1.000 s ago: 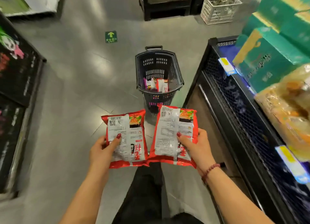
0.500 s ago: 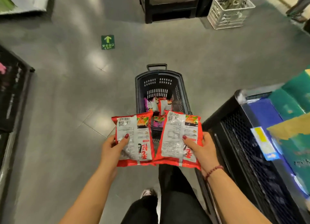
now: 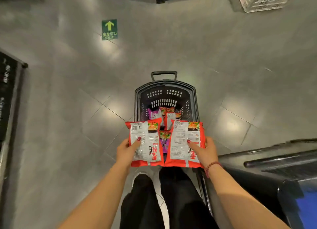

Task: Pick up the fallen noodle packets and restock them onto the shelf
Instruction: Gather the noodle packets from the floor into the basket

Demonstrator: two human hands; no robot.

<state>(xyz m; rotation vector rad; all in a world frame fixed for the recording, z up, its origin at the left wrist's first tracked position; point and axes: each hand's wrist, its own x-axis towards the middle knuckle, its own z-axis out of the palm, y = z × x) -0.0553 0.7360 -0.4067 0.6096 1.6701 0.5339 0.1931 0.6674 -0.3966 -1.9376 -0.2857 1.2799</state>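
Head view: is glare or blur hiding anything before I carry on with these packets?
Head view: soft ceiling-light glare patches on the grey floor; edges smeared by motion and wide-angle stretch, so the shelf at right is blurred; both red packets, left and right, and the basket stay fairly sharp.

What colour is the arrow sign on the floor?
Green floor sign with a yellow arrow, seen in the head view.

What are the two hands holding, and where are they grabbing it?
Each hand holds one red noodle packet. The left hand grips the left packet at its lower left edge; the right hand grips the right packet at its lower right edge, thumbs on top.
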